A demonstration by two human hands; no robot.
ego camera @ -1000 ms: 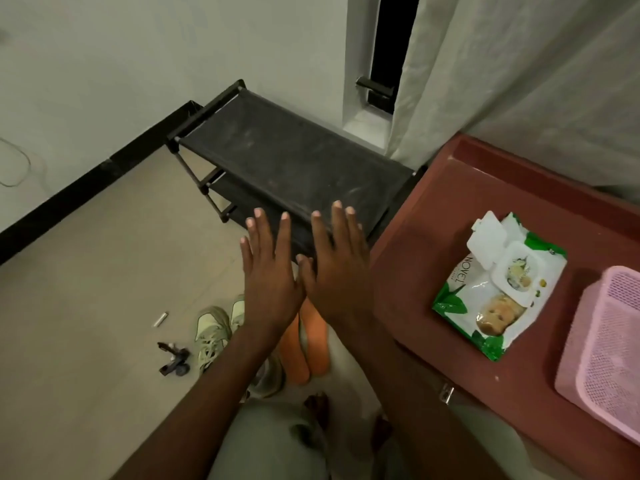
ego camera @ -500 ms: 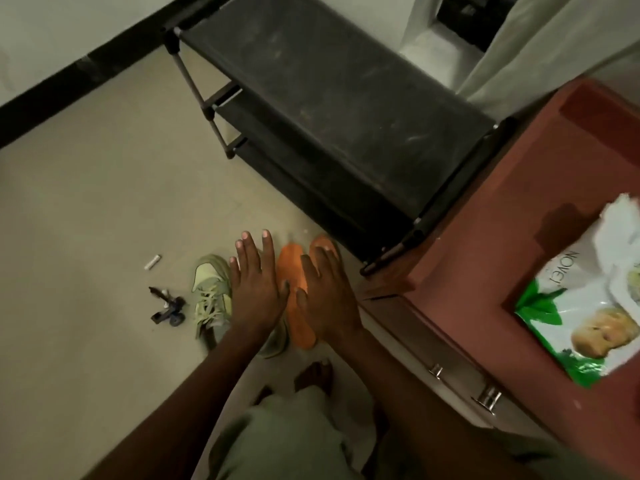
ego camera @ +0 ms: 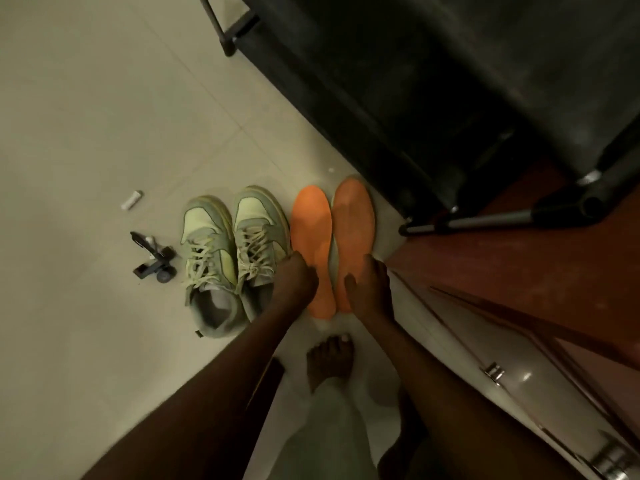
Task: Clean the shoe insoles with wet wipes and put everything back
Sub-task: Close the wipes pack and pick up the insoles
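Both hands reached down to two orange insoles on the floor. The left hand (ego camera: 295,276) was at the near end of the left insole (ego camera: 311,233), with its fingers curled down at the edge of it. It looked like it was gripping that insole, but the fingertips were hidden, so I could not tell for sure. The right hand (ego camera: 369,289) lay on the near part of the right insole (ego camera: 353,216). Its fingers bent down over the right edge, and its thumb lay on top of the orange. It looked like it was holding that insole.

The two insoles lay flat side by side, just touching, with their toe ends pointing far away. A pair of pale green shoes (ego camera: 235,258) stood just left of them, also side by side, with the laces loose. The right shoe was right next to the left insole.

Further left on the floor (ego camera: 86,133) lay a small dark thing with a wheel (ego camera: 152,259) and a small white stick (ego camera: 131,200). A black shoe rack (ego camera: 433,81) stood at the far right, close to the toe ends of the insoles. A red-brown cabinet (ego camera: 519,271) with shiny metal knobs was on the right. A bare foot (ego camera: 330,362) stood near the heel ends of the insoles.
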